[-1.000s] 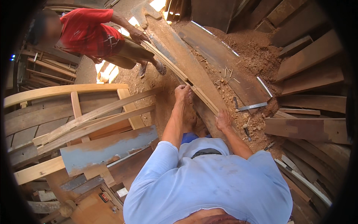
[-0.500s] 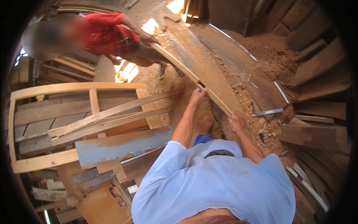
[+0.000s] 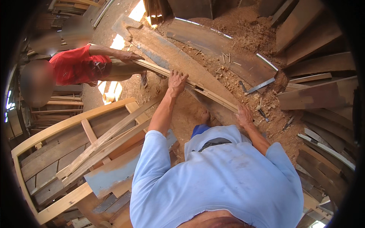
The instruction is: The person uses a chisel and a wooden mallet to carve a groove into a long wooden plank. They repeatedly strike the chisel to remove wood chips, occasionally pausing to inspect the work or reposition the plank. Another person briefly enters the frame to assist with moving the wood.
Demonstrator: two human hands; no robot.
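Left hand [image 3: 177,81] closed over long wooden strip [image 3: 213,95] mid-span | right hand [image 3: 244,116] clamps near end — steadying it level | co-worker's hand [image 3: 128,57] supports far end.

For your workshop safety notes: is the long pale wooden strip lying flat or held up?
Held up: the long pale wooden strip is gripped by the left hand, right hand and a co-worker's hand.

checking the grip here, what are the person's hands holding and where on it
Both hold a long wooden strip: left hand near its middle, right hand at its near end.
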